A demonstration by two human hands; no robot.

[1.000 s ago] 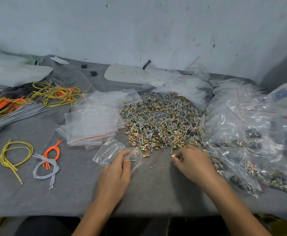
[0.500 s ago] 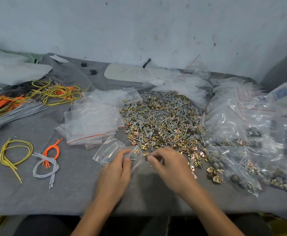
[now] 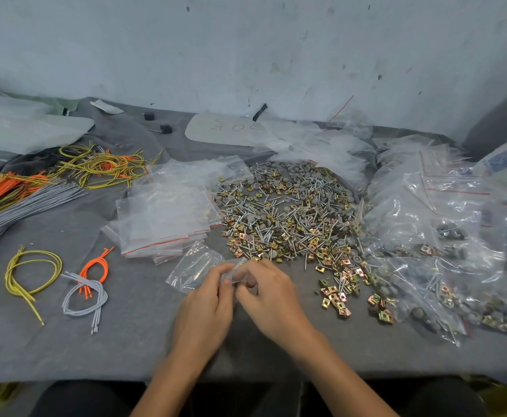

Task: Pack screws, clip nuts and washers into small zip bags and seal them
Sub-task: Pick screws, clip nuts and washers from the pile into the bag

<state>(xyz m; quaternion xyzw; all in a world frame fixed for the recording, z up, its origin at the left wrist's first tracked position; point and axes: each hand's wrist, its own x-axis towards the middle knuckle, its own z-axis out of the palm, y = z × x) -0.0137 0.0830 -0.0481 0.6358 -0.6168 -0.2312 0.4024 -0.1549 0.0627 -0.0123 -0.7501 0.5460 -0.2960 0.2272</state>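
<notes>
Surface: grey cloth-covered table (image 3: 119,341), set against a scuffed pale wall (image 3: 246,55).
Head view, landmark: hardware pile (image 3: 288,212) of mixed screws, clip nuts and washers, spread wide across the middle of the table.
Small zip bag: the small zip bag (image 3: 195,266) is clear and lies just in front of the hardware pile's left part, with its mouth lifted between both hands; its contents are too faint to tell.
Left hand: the left hand (image 3: 207,299) has its fingers curled and pinches the bag's mouth.
Right hand: the right hand (image 3: 271,296) touches the left and pinches the same mouth from the other side.
Empty bags: stack of empty bags (image 3: 168,218) with red seal strips, just left of the hardware pile and touching its edge.
Filled bags: heap of filled bags (image 3: 426,236), right of the pile.
Loose clip nuts: loose clip nuts (image 3: 336,299) lie in front of the pile's right part.
Cords: yellow cords (image 3: 32,275), orange cords (image 3: 95,266) and grey cords (image 3: 86,299), all well left of the pile.
</notes>
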